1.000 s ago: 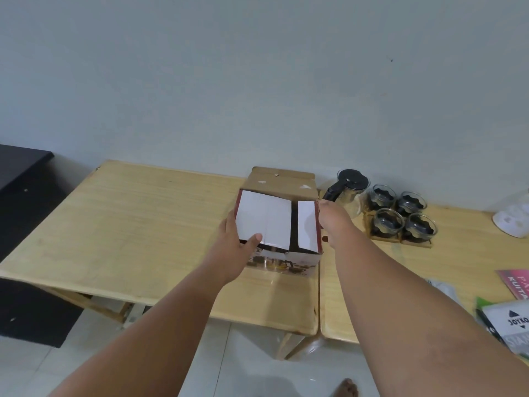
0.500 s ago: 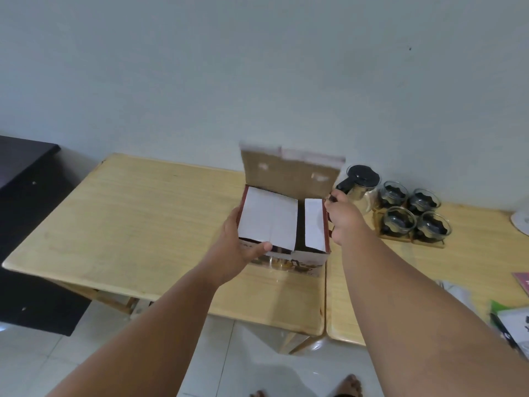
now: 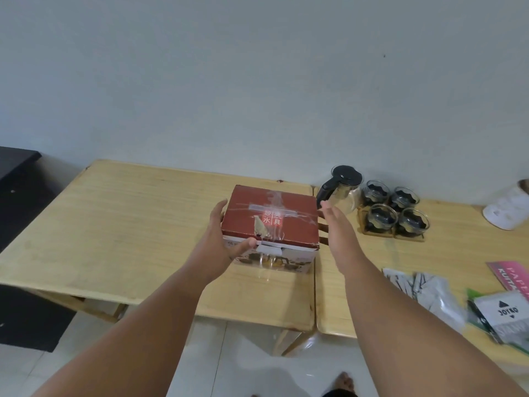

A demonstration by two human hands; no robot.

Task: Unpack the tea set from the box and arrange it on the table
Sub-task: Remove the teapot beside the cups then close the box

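Left hand [image 3: 221, 239]: grasping the box's left side, thumb on its front edge.
Right hand [image 3: 333, 222]: released, fingers spread, just beside the box's right side.
Box [image 3: 272, 217]: red lid shut, on the wooden table [image 3: 128, 224].
Teapot [image 3: 343, 187]: right of the box.
Glass cups [image 3: 395, 210]: four, on wooden trays beside the teapot.

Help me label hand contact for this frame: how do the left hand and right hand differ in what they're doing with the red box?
The left hand grips the red box at its near left corner, thumb across the front edge; the right hand is open, fingers spread, beside the right side without gripping. The left hand curls around cardboard; the right hand's palm faces the box. Both are bare and reach forward over the wooden table.
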